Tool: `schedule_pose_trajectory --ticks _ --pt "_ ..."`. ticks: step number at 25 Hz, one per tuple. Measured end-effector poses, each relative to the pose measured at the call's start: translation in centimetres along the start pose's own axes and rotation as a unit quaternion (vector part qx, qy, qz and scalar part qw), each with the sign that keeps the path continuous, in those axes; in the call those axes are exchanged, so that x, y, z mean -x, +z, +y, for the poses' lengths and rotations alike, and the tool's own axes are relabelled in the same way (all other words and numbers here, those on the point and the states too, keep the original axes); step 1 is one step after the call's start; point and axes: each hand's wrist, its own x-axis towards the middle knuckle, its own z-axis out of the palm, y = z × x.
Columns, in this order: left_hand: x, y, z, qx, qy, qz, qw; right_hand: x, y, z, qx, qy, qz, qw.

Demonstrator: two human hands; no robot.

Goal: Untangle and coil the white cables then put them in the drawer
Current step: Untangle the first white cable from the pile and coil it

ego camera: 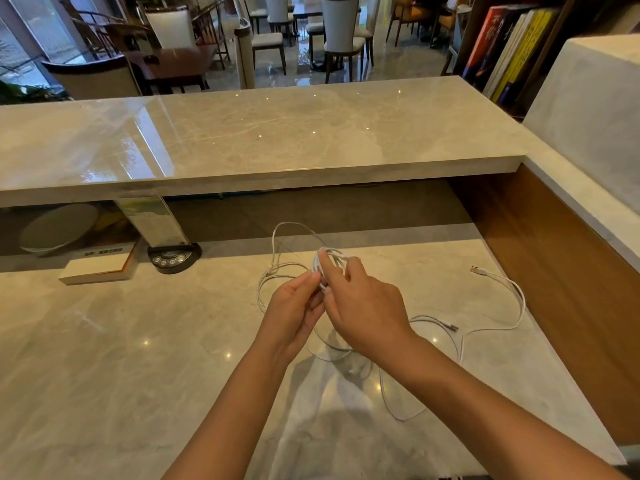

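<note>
Both hands meet above the desk: left hand and right hand each pinch the tangled white cables, loose loops trailing right

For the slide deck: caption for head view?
Both hands grip white cables tangled above a marble desk.

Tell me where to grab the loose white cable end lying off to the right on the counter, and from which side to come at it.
Take the plug tip itself, pinched across its flat sides from above. It lies flat and free on the counter, pointing left, clear of the tangle that the left hand and right hand hold. Coming from the right probably avoids the loose cable loops.
</note>
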Motion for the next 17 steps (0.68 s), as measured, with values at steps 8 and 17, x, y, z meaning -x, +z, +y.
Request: schedule_pose_trajectory --ticks 8,17 --pt "-0.1 -0.1 -0.1 0.155 0.009 0.032 0.987 1.5 1.4 2.1 -0.161 -0.060 0.052 0.984" --pt "-0.2 -0.4 0.4 0.197 0.016 0.003 0.980 3.1 1.4 5.6 -0.265 0.144 0.058 0.952"
